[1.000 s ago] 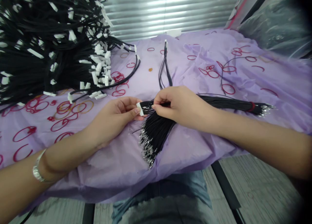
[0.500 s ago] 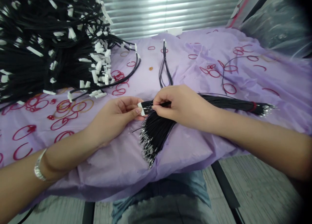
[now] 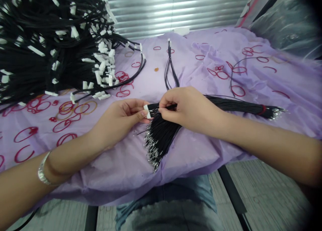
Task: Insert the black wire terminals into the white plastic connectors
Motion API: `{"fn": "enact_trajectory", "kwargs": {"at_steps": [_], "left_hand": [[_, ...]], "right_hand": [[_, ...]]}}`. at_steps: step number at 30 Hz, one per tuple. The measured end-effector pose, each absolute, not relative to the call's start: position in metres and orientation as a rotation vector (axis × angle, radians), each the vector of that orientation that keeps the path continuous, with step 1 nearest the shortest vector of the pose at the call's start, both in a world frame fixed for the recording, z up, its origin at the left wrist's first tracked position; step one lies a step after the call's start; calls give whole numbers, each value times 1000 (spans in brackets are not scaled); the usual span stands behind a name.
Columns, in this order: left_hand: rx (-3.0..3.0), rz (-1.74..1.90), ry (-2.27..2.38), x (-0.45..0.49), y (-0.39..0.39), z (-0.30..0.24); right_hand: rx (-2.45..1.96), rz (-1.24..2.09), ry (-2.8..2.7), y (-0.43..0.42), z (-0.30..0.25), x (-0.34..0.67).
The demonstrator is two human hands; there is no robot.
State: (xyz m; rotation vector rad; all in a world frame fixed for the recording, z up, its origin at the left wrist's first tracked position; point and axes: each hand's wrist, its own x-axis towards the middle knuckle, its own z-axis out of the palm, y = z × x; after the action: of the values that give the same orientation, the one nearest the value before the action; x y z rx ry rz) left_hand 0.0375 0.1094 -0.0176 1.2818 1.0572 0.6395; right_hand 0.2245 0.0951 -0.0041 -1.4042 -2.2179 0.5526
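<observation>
White and small, the connector (image 3: 147,111) was pinched in the fingers of the left hand (image 3: 127,115), above the purple-covered surface (image 3: 120,170). The right hand (image 3: 184,107) held its fingers narrow on thin black wires (image 3: 153,107) just beside it. A silver-tipped bundle (image 3: 163,135) lay fanned out beneath.

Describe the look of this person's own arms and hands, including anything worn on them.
The left hand and right hand are ungloved, and the visible forearms have no sleeves. A silvery, band-like bracelet sits on the left forearm; any pattern on it is too blurred to make out. No bracelet or watch shows on the right.
</observation>
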Motion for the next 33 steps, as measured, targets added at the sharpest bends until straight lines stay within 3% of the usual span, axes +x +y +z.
{"fn": "enact_trajectory", "kwargs": {"at_steps": [33], "left_hand": [[1292,602,1015,36,111,-18]], "right_hand": [[-1304,524,-2257,97,-8,226]]}}
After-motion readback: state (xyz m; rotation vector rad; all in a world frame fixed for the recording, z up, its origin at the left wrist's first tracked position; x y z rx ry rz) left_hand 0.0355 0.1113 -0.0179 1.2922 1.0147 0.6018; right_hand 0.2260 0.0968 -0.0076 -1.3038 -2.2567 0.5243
